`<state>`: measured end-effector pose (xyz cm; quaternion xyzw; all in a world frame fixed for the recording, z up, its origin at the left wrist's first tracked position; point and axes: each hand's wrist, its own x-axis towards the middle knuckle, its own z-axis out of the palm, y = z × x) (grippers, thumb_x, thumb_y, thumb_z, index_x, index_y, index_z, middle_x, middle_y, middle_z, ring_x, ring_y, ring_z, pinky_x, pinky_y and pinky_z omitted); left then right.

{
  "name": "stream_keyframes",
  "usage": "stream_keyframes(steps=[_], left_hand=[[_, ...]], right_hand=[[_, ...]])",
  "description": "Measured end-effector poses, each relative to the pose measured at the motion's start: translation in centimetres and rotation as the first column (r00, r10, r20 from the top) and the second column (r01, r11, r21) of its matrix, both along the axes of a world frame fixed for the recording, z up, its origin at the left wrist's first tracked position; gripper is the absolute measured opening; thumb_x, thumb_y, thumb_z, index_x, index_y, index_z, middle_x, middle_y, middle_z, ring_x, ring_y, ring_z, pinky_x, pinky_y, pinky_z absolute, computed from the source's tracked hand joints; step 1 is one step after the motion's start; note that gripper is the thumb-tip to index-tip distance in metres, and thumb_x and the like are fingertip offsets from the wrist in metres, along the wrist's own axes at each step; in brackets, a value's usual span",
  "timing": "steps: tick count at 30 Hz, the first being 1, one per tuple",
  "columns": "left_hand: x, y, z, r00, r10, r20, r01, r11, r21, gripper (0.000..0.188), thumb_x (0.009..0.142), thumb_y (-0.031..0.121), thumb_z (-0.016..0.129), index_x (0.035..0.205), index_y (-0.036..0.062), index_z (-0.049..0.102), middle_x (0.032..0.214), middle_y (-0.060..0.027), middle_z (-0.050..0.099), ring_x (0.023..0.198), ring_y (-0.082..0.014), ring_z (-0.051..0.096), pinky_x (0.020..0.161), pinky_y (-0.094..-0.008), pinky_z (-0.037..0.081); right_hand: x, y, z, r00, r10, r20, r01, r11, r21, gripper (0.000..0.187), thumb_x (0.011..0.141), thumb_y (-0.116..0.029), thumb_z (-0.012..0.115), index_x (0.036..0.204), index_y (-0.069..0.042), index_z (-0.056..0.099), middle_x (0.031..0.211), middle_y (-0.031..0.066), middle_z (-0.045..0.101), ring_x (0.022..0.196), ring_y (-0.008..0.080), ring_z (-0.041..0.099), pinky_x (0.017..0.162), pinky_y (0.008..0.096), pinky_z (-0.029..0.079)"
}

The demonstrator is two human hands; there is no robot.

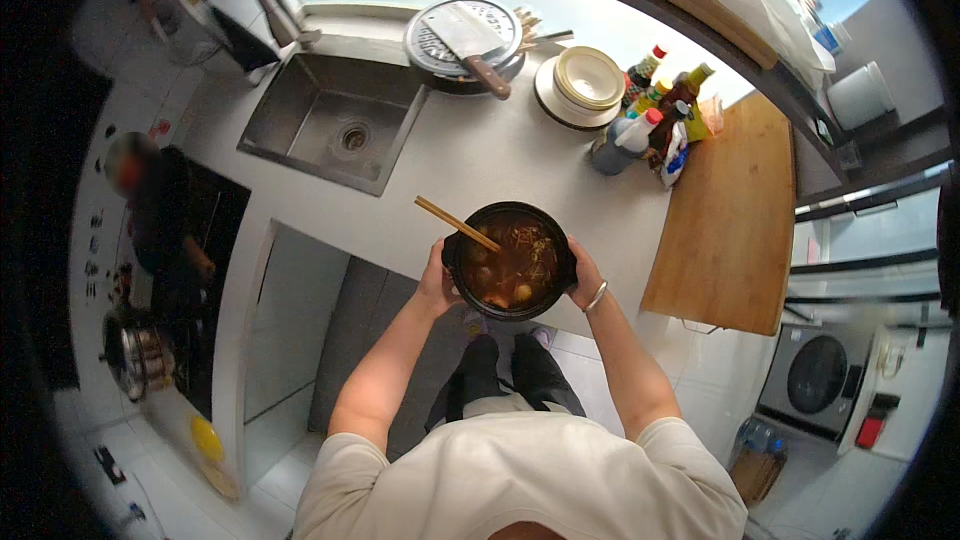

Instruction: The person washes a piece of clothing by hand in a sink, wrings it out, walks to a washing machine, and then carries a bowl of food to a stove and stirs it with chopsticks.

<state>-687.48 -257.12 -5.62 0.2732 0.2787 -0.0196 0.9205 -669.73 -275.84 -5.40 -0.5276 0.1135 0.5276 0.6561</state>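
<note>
A black pot (506, 316) is held level between my two hands, at the front edge of the white counter. Reddish-brown soup (528, 258) fills it, with noodle-like strands and several round pieces in it. A pair of wooden chopsticks (455, 222) leans over the pot's upper-left rim, tips in the soup. My left hand (437, 281) is closed on the pot's left side. On the opposite side my right hand (583, 276), below a silver bangle (597, 295), grips it too. The undersides of the pot and some fingertips are hidden.
The counter (470, 155) has a steel sink (330, 115) at left. A cleaver (467, 45) lies on a round lid (430, 25). Stacked bowls (588, 77), sauce bottles (640, 130) and a wooden board (715, 230) stand rightward. A person (160, 205) is by the stove at far left.
</note>
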Motion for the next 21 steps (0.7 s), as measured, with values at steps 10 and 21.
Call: stream_keyframes(steps=[10,21], left_hand=[[2.0,4.3,-6.8,0.980,-0.123,-0.157,0.133,0.990,0.055,0.061,0.089,0.051,0.019,0.129,0.0110,0.041,0.121,-0.0078,0.052,0.109,-0.0221,0.053,0.084,-0.0404,0.049],[2.2,3.8,-1.2,0.929,-0.127,-0.347,0.176,0.978,0.114,0.068,0.085,0.065,0.022,0.130,0.0179,0.039,0.130,-0.0049,0.036,0.124,-0.0237,0.027,0.097,-0.0532,0.026]], right_hand=[[1.4,0.9,-2.3,0.998,-0.043,-0.055,0.047,0.996,0.071,0.041,0.092,-0.042,0.036,0.110,-0.012,0.057,0.104,0.0018,0.062,0.092,0.0152,0.059,0.079,0.0328,0.049],[3.4,2.3,-2.3,0.080,0.441,0.894,0.501,0.757,-0.419,0.030,0.079,-0.029,0.061,0.099,-0.007,0.062,0.091,0.0087,0.060,0.093,0.0257,0.054,0.083,0.0364,0.042]])
